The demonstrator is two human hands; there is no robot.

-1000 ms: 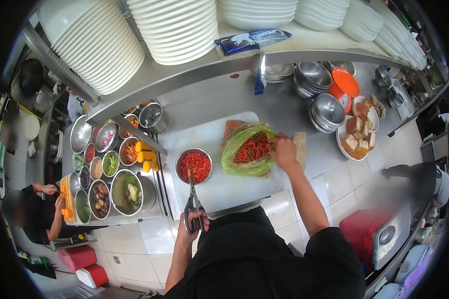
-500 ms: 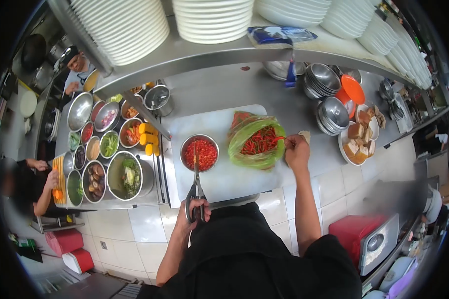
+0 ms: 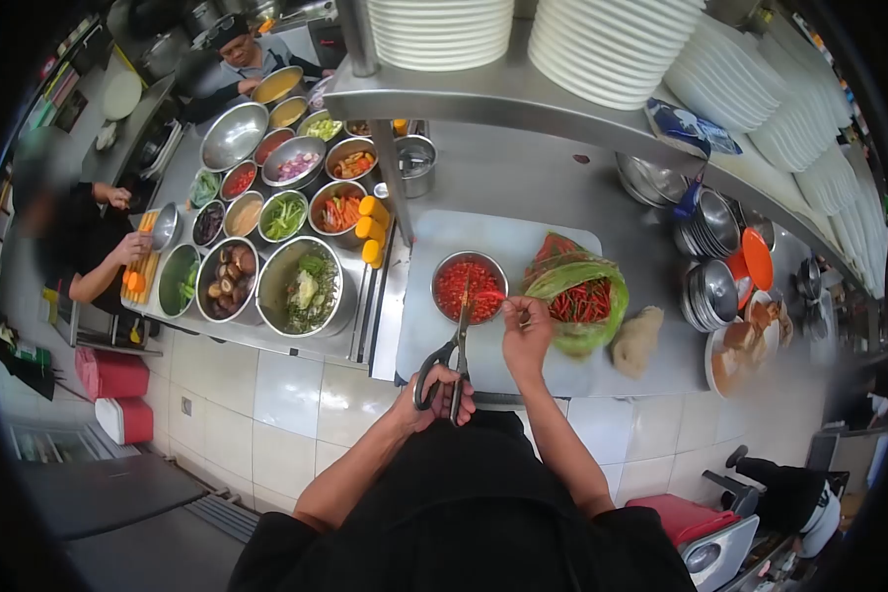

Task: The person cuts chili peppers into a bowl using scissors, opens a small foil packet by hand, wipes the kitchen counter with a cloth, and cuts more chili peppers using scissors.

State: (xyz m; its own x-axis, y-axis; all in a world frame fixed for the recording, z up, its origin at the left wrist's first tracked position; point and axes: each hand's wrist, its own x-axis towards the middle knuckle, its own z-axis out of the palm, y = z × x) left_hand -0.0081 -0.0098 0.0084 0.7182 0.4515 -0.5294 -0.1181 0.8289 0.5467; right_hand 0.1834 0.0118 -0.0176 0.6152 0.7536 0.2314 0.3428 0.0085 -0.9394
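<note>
My left hand point(image 3: 438, 398) is wrapped round the black handles of the scissors point(image 3: 459, 340), whose blades reach over a steel bowl of cut red chili point(image 3: 452, 288). Pinched in my right hand point(image 3: 526, 326) is a red chili point(image 3: 492, 295), held at the bowl's right side near the blades. Just right of that hand, an open green plastic bag of whole red chilies point(image 3: 602, 321) lies on the white cutting board point(image 3: 419, 340). A beige cloth point(image 3: 638, 342) is beside the bag.
Many steel containers of vegetables point(image 3: 306, 291) stand at the left, with yellow-capped bottles point(image 3: 372, 229) beside them. Two co-workers are beyond and left of these. A metal shelf point(image 3: 553, 99) with stacked white bowls crosses above. Steel bowls point(image 3: 708, 294) and a bowl of meat point(image 3: 732, 360) are right.
My right hand has moved left from the bag to the bowl, bringing a red chili with it. The view has turned, so the counter appears shifted. My left hand still holds the scissors.
</note>
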